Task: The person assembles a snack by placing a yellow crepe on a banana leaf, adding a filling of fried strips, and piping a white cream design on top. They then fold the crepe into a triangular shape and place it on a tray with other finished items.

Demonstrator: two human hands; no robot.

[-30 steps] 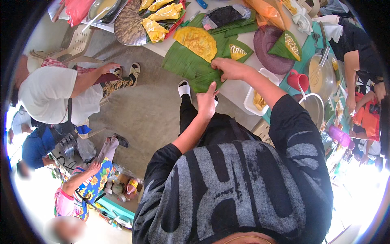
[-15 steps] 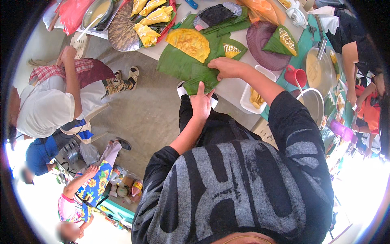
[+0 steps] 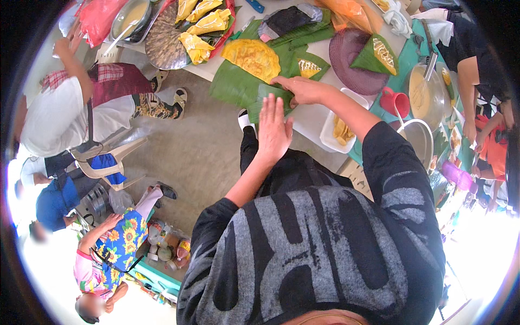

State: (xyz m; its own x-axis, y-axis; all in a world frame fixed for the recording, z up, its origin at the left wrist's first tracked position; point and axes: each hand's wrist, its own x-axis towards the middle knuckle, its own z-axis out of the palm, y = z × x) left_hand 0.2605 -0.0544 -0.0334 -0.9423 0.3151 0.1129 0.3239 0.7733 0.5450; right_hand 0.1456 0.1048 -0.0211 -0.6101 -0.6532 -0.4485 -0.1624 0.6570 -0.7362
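A green banana leaf (image 3: pixel 235 89) lies at the table's near edge, with a folded yellow crepe (image 3: pixel 251 59) on it. My right hand (image 3: pixel 303 90) grips the folded part of the leaf, its index finger stretched along the top and the thumb lower down. Flat and with fingers stretched out, my left hand (image 3: pixel 274 130) rests its fingertips over the leaf's near fold. Just beyond my right hand sits a white-drizzled piece on a leaf triangle (image 3: pixel 319 65). A similar leaf wrap (image 3: pixel 368 58) lies on a purple round mat (image 3: pixel 346 49).
To the right stand a white tub (image 3: pixel 330 135) with yellow crepes, a red mug (image 3: pixel 394 102) and a batter pot (image 3: pixel 433 108) with a whisk. Wrapped yellow pieces (image 3: pixel 211 24) sit on a round tray (image 3: pixel 162 40). A plastic chair (image 3: pixel 132 154) and other people are at left.
My left hand has let go of the leaf's near edge and flattened over it. My right hand shifted slightly left. The person at the left moved an arm up toward the table.
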